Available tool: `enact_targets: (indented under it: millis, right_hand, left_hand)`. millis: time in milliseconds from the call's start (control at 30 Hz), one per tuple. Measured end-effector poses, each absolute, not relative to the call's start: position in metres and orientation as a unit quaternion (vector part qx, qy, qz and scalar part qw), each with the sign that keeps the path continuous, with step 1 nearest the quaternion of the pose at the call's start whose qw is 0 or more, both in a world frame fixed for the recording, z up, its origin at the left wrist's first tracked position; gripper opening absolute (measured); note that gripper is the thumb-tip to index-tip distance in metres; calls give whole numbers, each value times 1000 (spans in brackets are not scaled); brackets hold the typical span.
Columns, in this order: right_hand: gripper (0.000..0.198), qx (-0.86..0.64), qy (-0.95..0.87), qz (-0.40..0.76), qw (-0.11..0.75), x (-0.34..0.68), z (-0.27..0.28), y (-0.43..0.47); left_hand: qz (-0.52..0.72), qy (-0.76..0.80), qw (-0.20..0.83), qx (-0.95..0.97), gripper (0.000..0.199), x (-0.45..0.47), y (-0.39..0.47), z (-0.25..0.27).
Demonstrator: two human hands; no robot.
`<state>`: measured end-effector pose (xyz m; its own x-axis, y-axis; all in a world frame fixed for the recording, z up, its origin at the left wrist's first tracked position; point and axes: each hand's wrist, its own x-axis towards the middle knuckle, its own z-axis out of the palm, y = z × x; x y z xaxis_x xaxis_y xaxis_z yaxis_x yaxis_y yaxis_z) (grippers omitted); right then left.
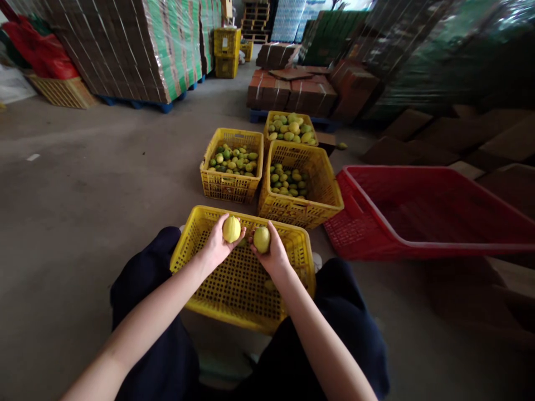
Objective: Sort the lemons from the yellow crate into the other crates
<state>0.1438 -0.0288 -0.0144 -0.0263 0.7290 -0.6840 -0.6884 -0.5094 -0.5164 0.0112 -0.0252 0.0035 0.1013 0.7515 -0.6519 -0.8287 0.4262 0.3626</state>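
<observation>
My left hand (217, 239) is closed around a yellow lemon (231, 229). Close beside it, my right hand (273, 252) grips a second, slightly greener lemon (262, 240). Both hands are above a yellow plastic crate (234, 289) with a perforated floor, set between my knees. Low in that crate, near my right wrist, lies another lemon (270, 285), partly covered by my arm. A greenish fruit between my hands is mostly hidden.
Ahead stand a left crate (232, 186), a right crate (309, 211) and a back crate (267, 125), all holding lemons. A large red crate (368, 228) sits to my right near flattened cardboard (443, 133). Wrapped pallet stacks (112, 50) rise behind.
</observation>
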Motion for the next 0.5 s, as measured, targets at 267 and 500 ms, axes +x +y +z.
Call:
enact_targets:
  millis: [267, 500]
  right_hand:
    - [34, -409, -23, 762, 502, 154, -27, -28]
    - [32, -440, -124, 674, 580, 148, -34, -29]
  left_hand:
    - [506, 390, 768, -41, 23, 8, -24, 5]
    - [560, 364, 742, -56, 26, 17, -31, 7]
